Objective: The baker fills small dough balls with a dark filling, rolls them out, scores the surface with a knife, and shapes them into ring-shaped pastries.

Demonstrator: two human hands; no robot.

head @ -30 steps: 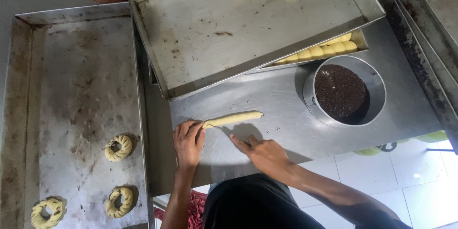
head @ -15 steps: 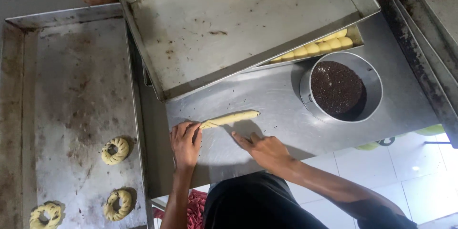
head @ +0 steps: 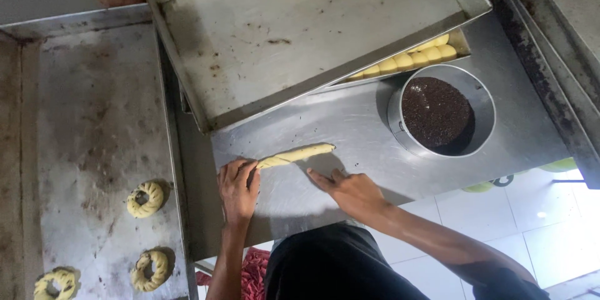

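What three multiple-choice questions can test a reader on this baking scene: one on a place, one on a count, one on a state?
1. Where is the round tin of dark sprinkles?
A. right of the dough rope
B. on the left tray
C. on the floor

2. How many dough rings lie on the left tray?
A. one
B. three
C. five

3. What is the left hand doing?
A. holding a knife
B. resting in the tin
C. pressing one end of the dough rope

Answers: 1 A, the tin stands to the rope's right. 2 B, three rings show. 3 C, its fingers lie on the rope's left end.
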